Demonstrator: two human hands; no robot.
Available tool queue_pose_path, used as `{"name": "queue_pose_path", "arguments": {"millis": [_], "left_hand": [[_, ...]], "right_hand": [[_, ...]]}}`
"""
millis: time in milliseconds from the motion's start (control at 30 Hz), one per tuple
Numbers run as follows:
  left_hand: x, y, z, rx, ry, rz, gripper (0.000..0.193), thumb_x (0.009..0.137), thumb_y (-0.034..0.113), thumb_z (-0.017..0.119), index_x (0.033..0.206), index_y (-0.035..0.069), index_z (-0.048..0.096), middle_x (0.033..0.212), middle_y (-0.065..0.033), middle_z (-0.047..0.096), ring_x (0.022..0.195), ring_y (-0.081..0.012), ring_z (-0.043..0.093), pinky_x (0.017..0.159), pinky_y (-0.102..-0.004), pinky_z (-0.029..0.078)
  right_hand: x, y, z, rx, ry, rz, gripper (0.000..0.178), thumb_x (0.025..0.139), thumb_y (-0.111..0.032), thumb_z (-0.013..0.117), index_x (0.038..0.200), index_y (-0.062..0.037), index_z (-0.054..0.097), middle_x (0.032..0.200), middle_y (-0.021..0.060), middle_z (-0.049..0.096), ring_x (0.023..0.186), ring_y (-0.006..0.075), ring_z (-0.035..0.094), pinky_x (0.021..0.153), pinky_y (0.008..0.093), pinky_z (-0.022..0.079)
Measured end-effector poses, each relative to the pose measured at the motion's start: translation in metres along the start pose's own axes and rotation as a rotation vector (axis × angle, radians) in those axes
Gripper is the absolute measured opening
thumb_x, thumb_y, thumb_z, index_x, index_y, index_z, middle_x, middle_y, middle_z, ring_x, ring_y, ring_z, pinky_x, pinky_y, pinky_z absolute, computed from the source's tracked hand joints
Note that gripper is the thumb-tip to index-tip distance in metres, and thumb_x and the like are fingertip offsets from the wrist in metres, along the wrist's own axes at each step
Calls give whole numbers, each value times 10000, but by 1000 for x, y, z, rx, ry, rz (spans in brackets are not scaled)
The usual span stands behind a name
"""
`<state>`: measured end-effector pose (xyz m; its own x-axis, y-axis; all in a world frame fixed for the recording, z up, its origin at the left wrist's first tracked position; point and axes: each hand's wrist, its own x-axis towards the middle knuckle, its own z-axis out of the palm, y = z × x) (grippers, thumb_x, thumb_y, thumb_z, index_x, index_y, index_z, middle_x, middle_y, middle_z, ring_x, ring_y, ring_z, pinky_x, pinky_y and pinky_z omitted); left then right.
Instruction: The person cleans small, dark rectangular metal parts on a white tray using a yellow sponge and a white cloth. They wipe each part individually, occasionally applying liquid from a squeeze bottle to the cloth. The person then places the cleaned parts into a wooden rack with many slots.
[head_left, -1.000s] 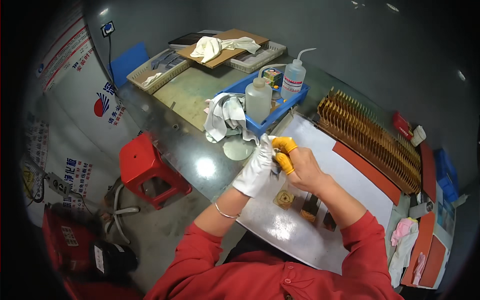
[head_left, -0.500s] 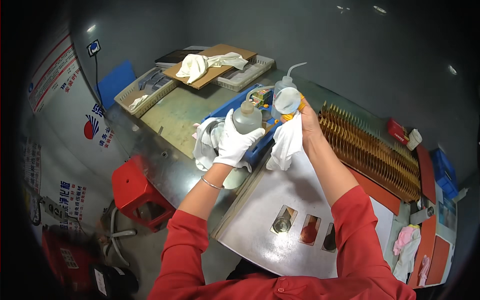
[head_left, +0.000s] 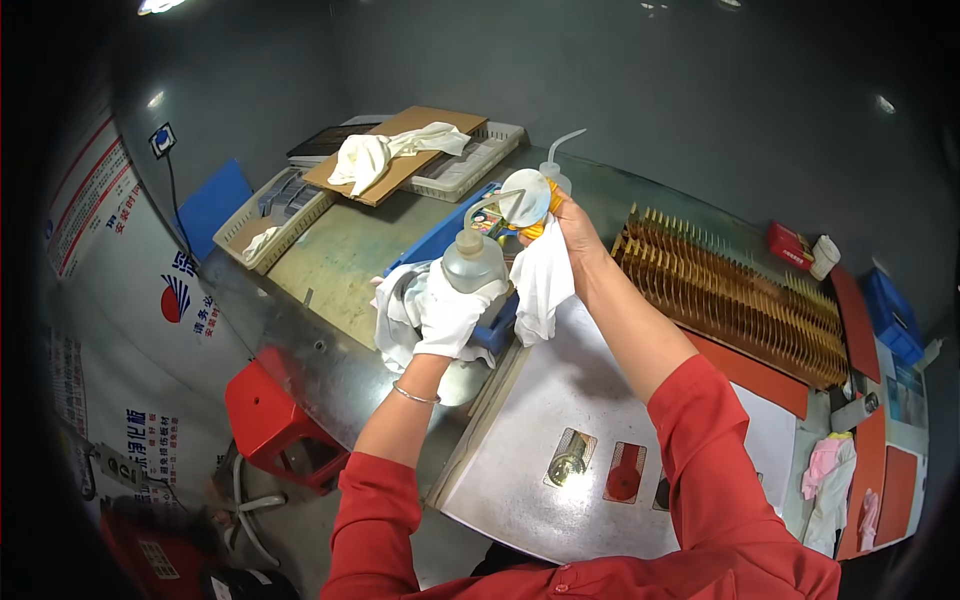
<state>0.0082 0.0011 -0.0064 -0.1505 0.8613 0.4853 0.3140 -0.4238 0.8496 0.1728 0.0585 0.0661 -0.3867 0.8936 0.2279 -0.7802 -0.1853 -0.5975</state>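
My left hand [head_left: 452,312], in a white glove, is wrapped round a translucent squeeze bottle [head_left: 473,260] with a bent spout. The spout's tip reaches the face of a pale round disc [head_left: 524,197]. Yellow finger cots cover some fingertips of my right hand [head_left: 572,225], which pinches the disc by its edge. From that same hand hangs a white cloth [head_left: 542,288]. Behind the disc, partly hidden, stands a second squeeze bottle [head_left: 555,173]. A crumpled whitish cloth [head_left: 398,310] lies beside my left hand, over a blue tray [head_left: 432,242].
A rack of brownish upright plates [head_left: 730,295] stands right of my right forearm. Nearer lies a white work surface [head_left: 530,470] with several dark rectangular insets. Shallow baskets [head_left: 270,225] and cardboard [head_left: 400,150] with a cloth sit at the back left. A red stool [head_left: 275,415] stands left.
The squeeze bottle's spout has come round to the front of the disc. Both hands keep their holds. The whole view has shifted slightly.
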Motion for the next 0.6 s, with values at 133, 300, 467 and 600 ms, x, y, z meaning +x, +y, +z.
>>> {"name": "queue_pose_path", "arguments": {"millis": [133, 300, 467, 600], "left_hand": [[0, -1, 3, -27, -4, -22, 585, 587, 217, 806, 1052, 29, 507, 999, -90, 586, 895, -201, 575, 794, -329, 461], [-3, 5, -1, -16, -9, -73, 585, 605, 192, 801, 1082, 36, 500, 1021, -73, 581, 913, -178, 564, 798, -313, 462], [-5, 31, 0, 84, -59, -61, 596, 638, 194, 785, 1130, 29, 493, 1045, -87, 579, 929, -187, 560, 806, -308, 456], [-8, 25, 17, 297, -45, -150, 658, 679, 248, 760, 1217, 16, 462, 1023, -109, 598, 929, -191, 561, 818, -316, 451]], "right_hand": [[0, -1, 0, -41, 12, -40, 148, 883, -105, 467, 1014, -115, 536, 780, 57, 618, 526, 159, 600, 391, 265, 491], [-4, -2, 12, -20, 75, -29, 142, 890, -115, 459, 1007, -108, 539, 829, 67, 613, 645, 176, 624, 494, 316, 543], [-17, -14, 8, -41, -18, -89, 262, 910, -281, 455, 1026, -56, 525, 871, 123, 617, 699, 221, 641, 526, 306, 557], [-67, -39, -2, -40, -45, -210, 168, 894, -192, 460, 971, -62, 535, 821, 92, 618, 676, 183, 621, 575, 315, 532]]}}
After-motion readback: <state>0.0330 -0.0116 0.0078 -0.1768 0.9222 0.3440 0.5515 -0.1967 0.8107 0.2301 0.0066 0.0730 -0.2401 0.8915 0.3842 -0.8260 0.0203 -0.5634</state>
